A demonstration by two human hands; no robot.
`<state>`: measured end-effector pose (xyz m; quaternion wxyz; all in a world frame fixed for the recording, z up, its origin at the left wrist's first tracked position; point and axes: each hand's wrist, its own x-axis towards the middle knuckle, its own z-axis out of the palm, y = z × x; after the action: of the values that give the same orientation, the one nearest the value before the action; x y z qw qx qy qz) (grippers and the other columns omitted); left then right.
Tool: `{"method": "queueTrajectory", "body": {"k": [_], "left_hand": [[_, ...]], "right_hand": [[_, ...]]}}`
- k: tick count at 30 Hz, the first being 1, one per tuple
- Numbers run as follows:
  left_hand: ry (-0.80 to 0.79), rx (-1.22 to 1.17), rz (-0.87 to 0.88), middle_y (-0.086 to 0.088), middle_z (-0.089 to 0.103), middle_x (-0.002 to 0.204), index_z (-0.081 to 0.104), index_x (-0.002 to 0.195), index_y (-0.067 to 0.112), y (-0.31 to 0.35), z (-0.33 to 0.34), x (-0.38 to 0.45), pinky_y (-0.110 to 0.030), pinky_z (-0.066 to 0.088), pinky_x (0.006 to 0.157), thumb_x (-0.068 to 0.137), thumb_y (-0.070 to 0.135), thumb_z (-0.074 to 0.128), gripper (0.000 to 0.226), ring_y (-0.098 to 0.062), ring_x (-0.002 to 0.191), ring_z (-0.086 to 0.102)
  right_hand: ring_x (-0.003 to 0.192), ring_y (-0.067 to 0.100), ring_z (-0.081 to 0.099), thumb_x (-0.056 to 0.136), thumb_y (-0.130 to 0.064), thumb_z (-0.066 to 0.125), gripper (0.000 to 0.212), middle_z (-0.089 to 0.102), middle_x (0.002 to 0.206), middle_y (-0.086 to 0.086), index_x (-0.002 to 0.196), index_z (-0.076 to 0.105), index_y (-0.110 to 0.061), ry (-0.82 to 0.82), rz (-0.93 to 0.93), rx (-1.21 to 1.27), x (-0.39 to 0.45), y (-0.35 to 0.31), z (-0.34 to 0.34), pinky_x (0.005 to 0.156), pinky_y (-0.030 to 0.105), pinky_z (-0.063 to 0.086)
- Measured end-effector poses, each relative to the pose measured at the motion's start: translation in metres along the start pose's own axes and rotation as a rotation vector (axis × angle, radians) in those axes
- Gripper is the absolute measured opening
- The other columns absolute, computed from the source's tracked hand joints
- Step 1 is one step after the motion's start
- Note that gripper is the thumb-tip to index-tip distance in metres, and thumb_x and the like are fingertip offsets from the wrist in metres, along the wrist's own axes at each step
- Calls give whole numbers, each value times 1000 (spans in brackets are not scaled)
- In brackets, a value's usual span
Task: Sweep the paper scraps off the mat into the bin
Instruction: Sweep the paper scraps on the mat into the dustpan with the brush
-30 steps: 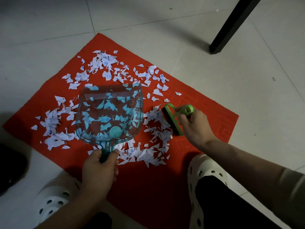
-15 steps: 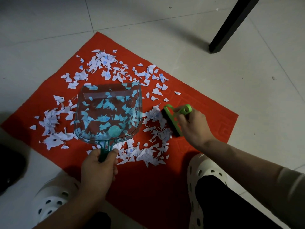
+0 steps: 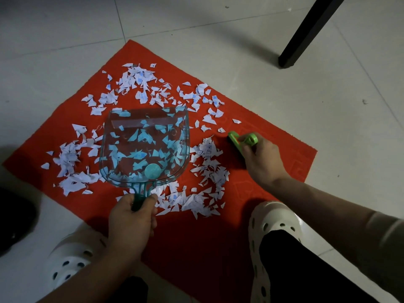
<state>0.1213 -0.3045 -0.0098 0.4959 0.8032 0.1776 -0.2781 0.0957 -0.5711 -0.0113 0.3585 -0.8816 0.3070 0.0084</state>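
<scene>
A red mat (image 3: 273,162) (strewn with paper scraps (image 3: 140,79)) lies on pale tiled floor (image 3: 328,95). Left hand (image 3: 131,217) fingers grip the dustpan (image 3: 144,147); right hand (image 3: 260,158) fingers clamp the green brush (image 3: 238,141).

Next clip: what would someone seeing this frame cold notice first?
The bright red mat on the pale tiled floor, strewn with white paper scraps over its far and middle parts. Next, the see-through teal dustpan at the centre of the mat, its handle gripped by the left hand, and the green brush held by the right hand towards the mat's right edge.
</scene>
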Motion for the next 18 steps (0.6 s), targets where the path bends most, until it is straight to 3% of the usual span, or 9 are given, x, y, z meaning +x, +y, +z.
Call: {"method": "queueTrajectory", "body": {"k": [3, 7, 9, 12, 18], "left_hand": [[5, 1, 6, -6, 56, 59, 59, 87, 6, 2, 0, 0, -29, 41, 44, 93, 26, 61, 21, -15, 49, 50], [12, 1, 14, -7, 56, 59, 59, 86, 6, 4, -1, 0, -29, 41, 45, 93, 25, 61, 21, -16, 49, 51], [15, -9, 8, -7, 55, 58, 59, 86, 5, 4, -2, 0, -30, 41, 47, 93, 25, 61, 22, -16, 49, 51], [23, -12, 6, -7, 55, 57, 59, 86, 3, 4, -4, 1, -30, 40, 46, 93, 24, 61, 22, -16, 48, 50], [31, -44, -16, -8, 57, 62, 59, 89, 4, 5, -8, 2, -28, 40, 44, 93, 24, 62, 20, -15, 48, 49]], "right_hand": [[68, 13, 61, 100, -16, 43, 19, 63, 87, 2, 106, 60, -15, -34, -42, 77, -5, -6, 3, 53, 18, 52], [67, 7, 56, 99, -15, 42, 21, 61, 85, -4, 105, 62, -16, 39, -33, 139, -1, -12, -1, 51, 14, 47], [68, 11, 56, 99, -16, 42, 21, 60, 85, -3, 104, 62, -15, 102, -23, 134, 3, -12, -4, 55, 20, 50], [75, 27, 61, 99, -17, 41, 23, 62, 88, 4, 109, 61, -11, 172, -8, 96, 10, -8, -4, 65, 43, 53], [81, 33, 60, 98, -21, 41, 26, 63, 95, 12, 116, 57, -12, 227, 57, 24, 37, 7, 5, 70, 53, 53]]}}
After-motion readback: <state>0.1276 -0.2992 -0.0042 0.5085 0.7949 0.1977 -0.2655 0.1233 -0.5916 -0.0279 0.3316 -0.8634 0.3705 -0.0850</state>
